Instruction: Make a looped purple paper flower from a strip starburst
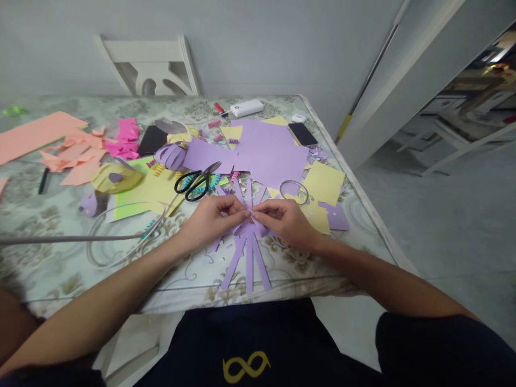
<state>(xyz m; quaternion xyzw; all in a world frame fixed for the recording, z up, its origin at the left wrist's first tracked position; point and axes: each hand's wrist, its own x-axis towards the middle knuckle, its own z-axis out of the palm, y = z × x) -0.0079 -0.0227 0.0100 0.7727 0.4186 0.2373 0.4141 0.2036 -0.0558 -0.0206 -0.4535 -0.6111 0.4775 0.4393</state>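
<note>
Left hand and right hand, fingertips of both pinching lilac paper strips, close to front edge of table, black-handled scissors beyond left hand.

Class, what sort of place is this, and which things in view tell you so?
Probably a home dining area doubling as a papercraft spot: a flowered tablecloth, a white chair beyond it, and scissors among coloured paper.

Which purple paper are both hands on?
The splayed strips, pinched near their middle by the left hand and right hand. The broad sheet and looped ball lie beyond, untouched.
</note>
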